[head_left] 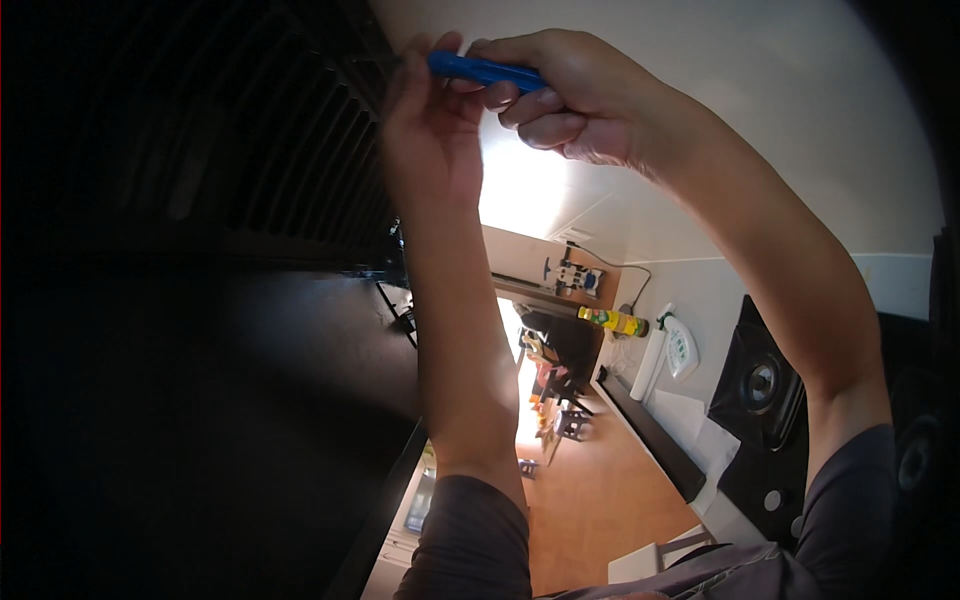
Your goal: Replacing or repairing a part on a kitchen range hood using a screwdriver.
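A blue-handled screwdriver (pixel 486 73) is held up high, pointing left at a dark slatted panel (pixel 290 150), like the underside of a range hood. My right hand (pixel 575 95) is wrapped round the back of its handle. The fingers of my left hand (pixel 432 125) close about the front of the handle, where the shaft begins. A thin shaft seems to run on from there into the shadow by the panel's edge. Its tip and whatever it meets are too dark to make out.
On the right lies a counter with a black gas burner (pixel 760 385), a white bottle (pixel 680 347) and a yellow bottle (pixel 614 320). A corded device (pixel 580 277) sits beyond. A wooden floor (pixel 590 490) shows below, and a large dark surface (pixel 200 430) fills the lower left.
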Tool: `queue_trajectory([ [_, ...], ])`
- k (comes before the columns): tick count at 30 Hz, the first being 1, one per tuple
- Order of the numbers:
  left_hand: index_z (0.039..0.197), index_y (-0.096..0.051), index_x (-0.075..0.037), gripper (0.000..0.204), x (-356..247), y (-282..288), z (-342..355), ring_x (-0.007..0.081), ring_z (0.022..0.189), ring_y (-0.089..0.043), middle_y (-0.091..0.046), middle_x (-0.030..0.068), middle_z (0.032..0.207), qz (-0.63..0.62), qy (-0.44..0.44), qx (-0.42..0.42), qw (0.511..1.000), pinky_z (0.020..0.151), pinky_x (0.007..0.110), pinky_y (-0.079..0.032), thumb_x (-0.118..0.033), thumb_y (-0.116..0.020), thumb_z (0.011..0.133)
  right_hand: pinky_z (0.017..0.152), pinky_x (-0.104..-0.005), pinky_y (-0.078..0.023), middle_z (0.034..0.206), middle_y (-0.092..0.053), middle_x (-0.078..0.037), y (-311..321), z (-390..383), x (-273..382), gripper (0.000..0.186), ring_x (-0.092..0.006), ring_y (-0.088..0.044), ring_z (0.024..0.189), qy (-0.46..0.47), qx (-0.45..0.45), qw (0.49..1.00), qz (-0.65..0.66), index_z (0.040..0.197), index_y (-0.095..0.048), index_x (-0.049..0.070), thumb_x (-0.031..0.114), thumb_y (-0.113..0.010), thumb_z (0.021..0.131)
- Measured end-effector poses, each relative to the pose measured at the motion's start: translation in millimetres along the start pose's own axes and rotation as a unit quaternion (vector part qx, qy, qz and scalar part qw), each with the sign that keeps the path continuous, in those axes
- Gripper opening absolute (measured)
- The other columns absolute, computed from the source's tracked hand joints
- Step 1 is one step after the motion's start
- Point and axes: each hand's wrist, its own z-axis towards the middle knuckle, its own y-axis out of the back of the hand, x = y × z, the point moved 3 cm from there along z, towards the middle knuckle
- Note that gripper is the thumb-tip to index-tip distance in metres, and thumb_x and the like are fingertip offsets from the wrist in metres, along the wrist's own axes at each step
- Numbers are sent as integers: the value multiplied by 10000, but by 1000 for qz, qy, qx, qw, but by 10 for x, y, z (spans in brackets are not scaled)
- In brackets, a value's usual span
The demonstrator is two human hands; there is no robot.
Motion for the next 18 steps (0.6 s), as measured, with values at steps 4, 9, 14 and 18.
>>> queue_trajectory([
  [4,1075,-592,-13,223,38,14,14,190,879,-603,-642,129,1055,12,3,-8,1000,761,330,-488,-190,-504,971,345,-178,-252,693,-494,-67,-1,45,-30,199,-47,-356,463,10,22,1000,-9,960,-540,-27,162,-476,949],
  [9,1076,-583,-9,216,49,-34,27,220,918,-609,-637,126,1042,-21,-5,-90,996,847,366,-502,-182,-506,972,459,-238,-425,708,-540,-75,-53,-70,-38,195,-120,-525,572,387,-146,830,-374,965,-537,1,185,-570,907],
  [14,1090,-566,-8,231,18,-55,34,266,980,-601,-624,129,1015,5,-12,-122,992,925,419,-484,-198,-501,975,531,-312,-486,788,-544,-131,1,-120,-104,195,-292,-582,602,629,-88,472,-612,1050,-512,-32,100,-531,909],
  [18,1094,-566,-9,239,13,-32,-6,282,1042,-581,-626,123,1024,-8,-1,-74,997,958,436,-466,-206,-507,973,495,-278,-465,795,-554,-137,-31,-84,-99,226,-258,-575,585,343,-102,804,-474,1069,-506,-38,120,-535,910],
])
